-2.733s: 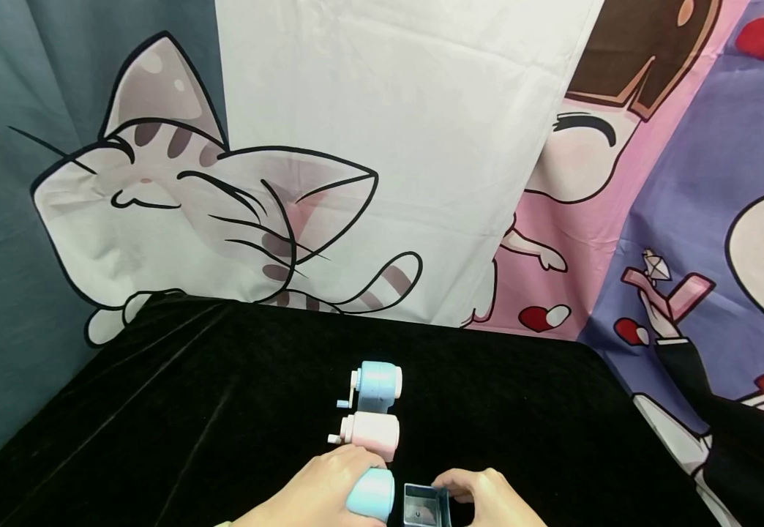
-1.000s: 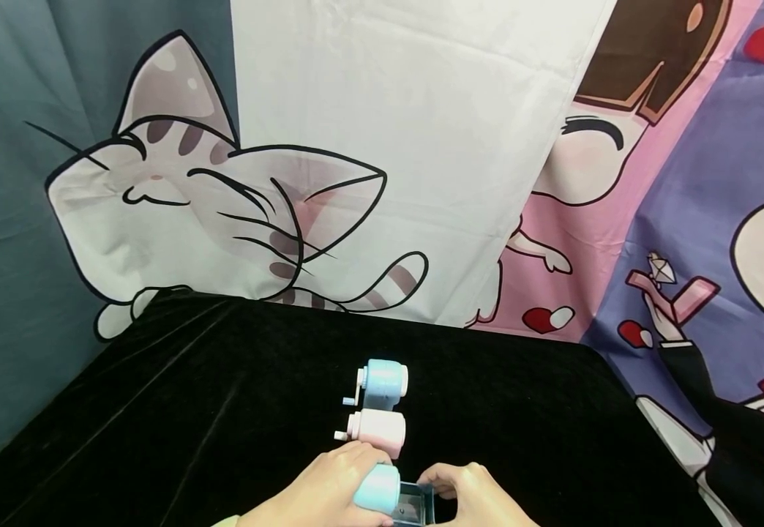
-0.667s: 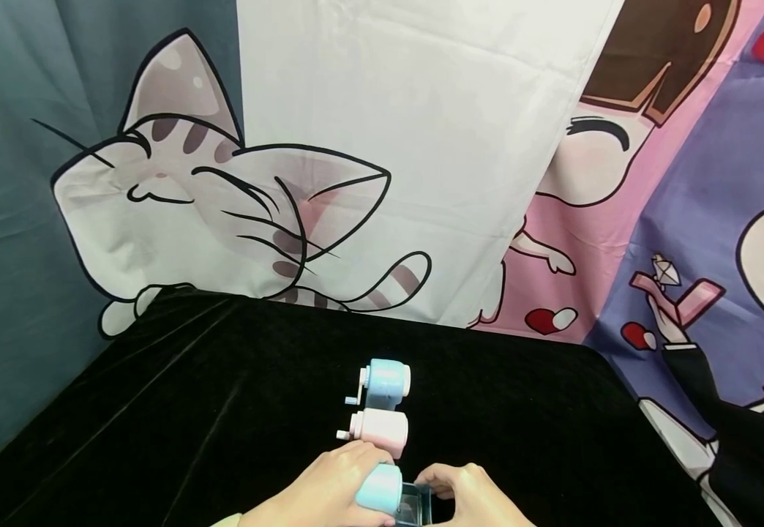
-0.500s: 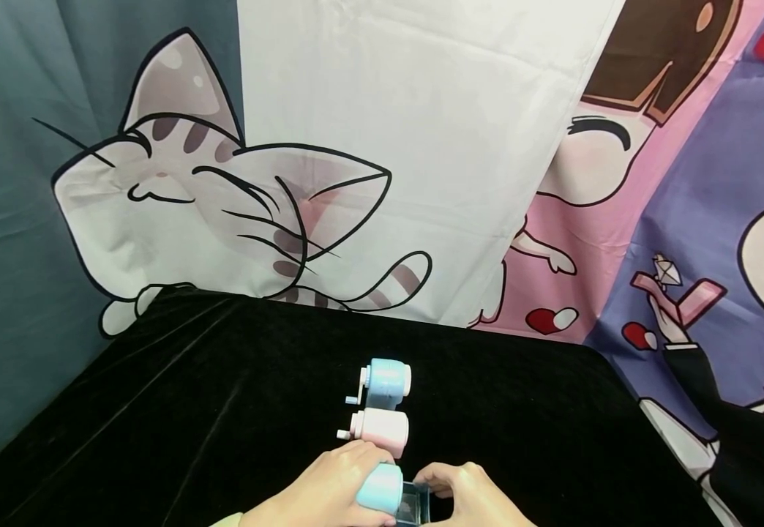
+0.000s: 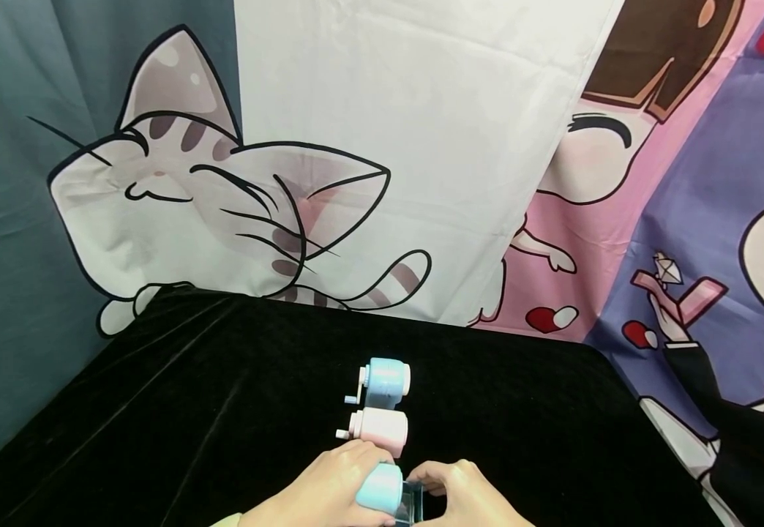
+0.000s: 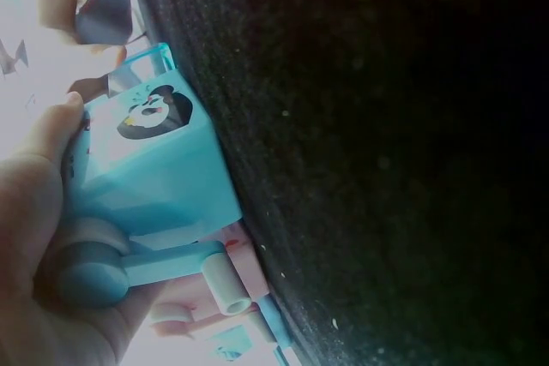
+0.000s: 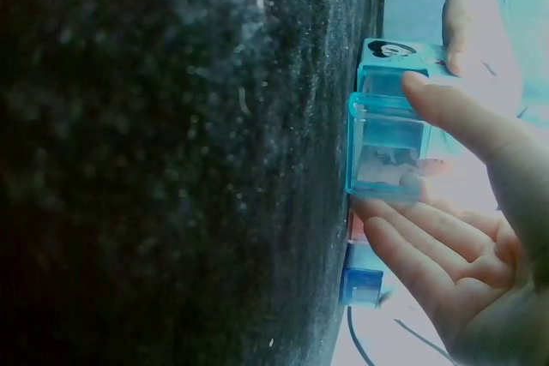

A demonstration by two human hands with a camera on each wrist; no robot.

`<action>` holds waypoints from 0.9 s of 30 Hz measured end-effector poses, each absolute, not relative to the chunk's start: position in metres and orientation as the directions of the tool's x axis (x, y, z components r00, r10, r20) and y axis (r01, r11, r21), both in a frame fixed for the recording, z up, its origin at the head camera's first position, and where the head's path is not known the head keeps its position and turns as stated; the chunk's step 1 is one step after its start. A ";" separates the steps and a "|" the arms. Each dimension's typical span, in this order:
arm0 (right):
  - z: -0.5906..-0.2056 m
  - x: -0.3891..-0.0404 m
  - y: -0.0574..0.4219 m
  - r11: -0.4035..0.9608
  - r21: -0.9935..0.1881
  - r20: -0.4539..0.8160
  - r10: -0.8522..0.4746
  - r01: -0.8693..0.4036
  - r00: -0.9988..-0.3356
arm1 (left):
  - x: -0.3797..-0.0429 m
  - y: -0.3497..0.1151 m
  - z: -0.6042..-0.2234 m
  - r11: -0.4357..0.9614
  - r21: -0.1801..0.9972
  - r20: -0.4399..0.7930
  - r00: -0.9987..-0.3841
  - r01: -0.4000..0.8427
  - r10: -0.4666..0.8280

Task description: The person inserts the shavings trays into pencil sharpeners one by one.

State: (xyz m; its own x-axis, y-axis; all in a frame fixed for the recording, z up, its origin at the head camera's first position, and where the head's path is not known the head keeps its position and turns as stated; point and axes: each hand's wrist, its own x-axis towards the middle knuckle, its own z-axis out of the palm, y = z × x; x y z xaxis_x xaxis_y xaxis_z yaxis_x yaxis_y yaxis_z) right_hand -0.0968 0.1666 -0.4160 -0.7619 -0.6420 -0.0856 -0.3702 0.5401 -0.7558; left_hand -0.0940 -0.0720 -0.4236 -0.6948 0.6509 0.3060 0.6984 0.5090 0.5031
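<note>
My left hand [image 5: 326, 483] grips a light blue crank pencil sharpener [image 5: 380, 489] from its far side. In the left wrist view its crank [image 6: 176, 265] and a penguin-like picture [image 6: 154, 111] on the body show. A see-through blue shavings drawer [image 7: 388, 147] sticks partly out of the sharpener's right side. My right hand [image 5: 464, 494] pinches the drawer's outer end, thumb on one side and fingers on the other. The drawer's inner part is hidden inside the sharpener body. Just beyond my left hand stands a pink pencil sharpener [image 5: 382, 429].
Behind the pink sharpener stands a second blue pencil sharpener [image 5: 385, 380], in line with it, its crank to the left. Black velvety cloth [image 5: 520, 417] covers the table. A printed cartoon backdrop [image 5: 421, 146] hangs behind the table's far edge.
The drawer, apart from the sharpener at first, has moved left into its side with my right hand, and less of it shows now. My left hand keeps its grip on the sharpener.
</note>
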 end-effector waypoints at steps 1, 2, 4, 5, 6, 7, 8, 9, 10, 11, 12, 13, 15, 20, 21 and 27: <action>-0.416 -0.097 0.166 0.540 -0.755 -0.084 -0.642 -0.371 -0.762 | -0.094 -0.072 -0.423 0.510 0.504 0.303 -0.695 0.697 0.652; -0.416 -0.097 0.166 0.541 -0.754 -0.083 -0.641 -0.372 -0.763 | -0.094 -0.072 -0.423 0.511 0.504 0.301 -0.696 0.696 0.652; -0.416 -0.097 0.165 0.541 -0.752 -0.081 -0.642 -0.376 -0.762 | -0.094 -0.072 -0.423 0.513 0.505 0.296 -0.697 0.695 0.653; -0.416 -0.097 0.165 0.542 -0.751 -0.081 -0.642 -0.377 -0.762 | -0.094 -0.072 -0.423 0.513 0.506 0.294 -0.698 0.693 0.653; -0.416 -0.098 0.165 0.538 -0.751 -0.077 -0.647 -0.383 -0.759 | -0.094 -0.072 -0.422 0.515 0.507 0.291 -0.699 0.691 0.653; -0.416 -0.098 0.164 0.535 -0.750 -0.073 -0.651 -0.388 -0.755 | -0.094 -0.072 -0.422 0.515 0.507 0.290 -0.700 0.691 0.653; -0.416 -0.098 0.164 0.534 -0.750 -0.073 -0.653 -0.390 -0.754 | -0.094 -0.073 -0.422 0.516 0.510 0.287 -0.701 0.689 0.653; -0.416 -0.098 0.164 0.534 -0.749 -0.073 -0.654 -0.391 -0.753 | -0.094 -0.073 -0.422 0.515 0.513 0.285 -0.702 0.687 0.653; -0.416 -0.099 0.163 0.533 -0.748 -0.072 -0.657 -0.395 -0.751 | -0.094 -0.072 -0.422 0.514 0.514 0.285 -0.702 0.687 0.653; -0.416 -0.099 0.162 0.534 -0.747 -0.071 -0.658 -0.397 -0.750 | -0.094 -0.072 -0.423 0.514 0.514 0.286 -0.702 0.687 0.652; -0.416 -0.100 0.162 0.533 -0.746 -0.070 -0.659 -0.399 -0.749 | -0.094 -0.072 -0.423 0.514 0.513 0.287 -0.702 0.687 0.652; -0.416 -0.100 0.161 0.537 -0.744 -0.074 -0.657 -0.397 -0.750 | -0.094 -0.072 -0.423 0.513 0.514 0.289 -0.701 0.688 0.652; -0.416 -0.100 0.160 0.544 -0.742 -0.081 -0.654 -0.393 -0.752 | -0.094 -0.072 -0.423 0.514 0.508 0.294 -0.700 0.691 0.651; -0.415 -0.100 0.157 0.553 -0.748 -0.107 -0.647 -0.368 -0.755 | -0.094 -0.071 -0.423 0.518 0.497 0.304 -0.699 0.696 0.648; -0.415 -0.100 0.157 0.554 -0.749 -0.110 -0.646 -0.365 -0.755 | -0.094 -0.071 -0.423 0.520 0.495 0.304 -0.699 0.696 0.647; -0.416 -0.102 0.155 0.550 -0.747 -0.103 -0.650 -0.373 -0.753 | -0.094 -0.071 -0.423 0.524 0.495 0.302 -0.703 0.693 0.644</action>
